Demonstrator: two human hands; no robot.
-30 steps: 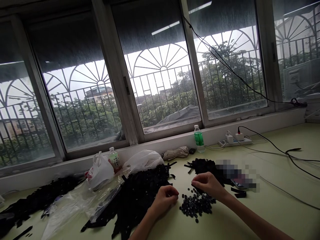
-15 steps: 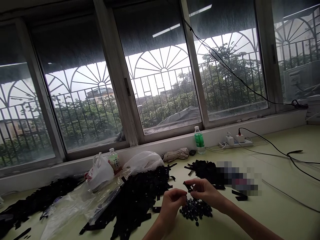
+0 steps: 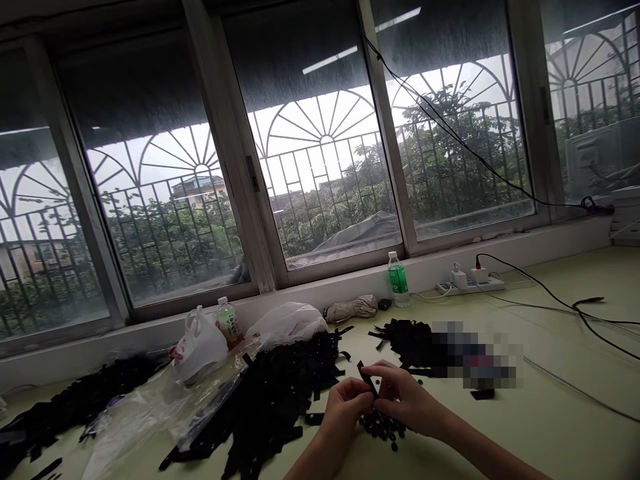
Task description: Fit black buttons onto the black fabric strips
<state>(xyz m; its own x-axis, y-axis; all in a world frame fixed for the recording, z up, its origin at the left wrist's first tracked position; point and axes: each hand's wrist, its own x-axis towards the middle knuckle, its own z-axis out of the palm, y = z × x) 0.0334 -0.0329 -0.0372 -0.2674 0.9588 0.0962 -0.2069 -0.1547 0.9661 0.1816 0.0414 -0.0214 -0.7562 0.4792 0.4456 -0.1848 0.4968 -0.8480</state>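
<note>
The fingers (image 3: 386, 369) of the right hand (image 3: 414, 405) pinched a narrow black fabric strip (image 3: 367, 379) at eleven o'clock from small round dark discs (image 3: 384, 427), the left hand (image 3: 344, 408) pressed together at its lower end, contents indeterminable, apparently for positioning, the next move requiring steady alignment.

- On the counter (image 3: 555, 427), front and centre: heap of button-like pieces (image 3: 384, 427), partly beneath the right hand (image 3: 410, 397), with the left hand (image 3: 345, 408) at its left edge.
- Between both hands, over the heap: fabric strip (image 3: 369, 381).
- Left of the hands: main strip pile (image 3: 275, 400); farther left, plastic sheet (image 3: 125, 427), then far-left strip pile (image 3: 85, 393).
- Behind the right hand: smaller strip pile (image 3: 413, 343).
- Along the back, left to right: carrier bag (image 3: 200, 343), drink bottle (image 3: 229, 321), plastic bag (image 3: 293, 321), rolled cloth (image 3: 350, 309), water bottle (image 3: 399, 281), power strip (image 3: 475, 286).
- Beyond the counter: windows (image 3: 305, 40).
</note>
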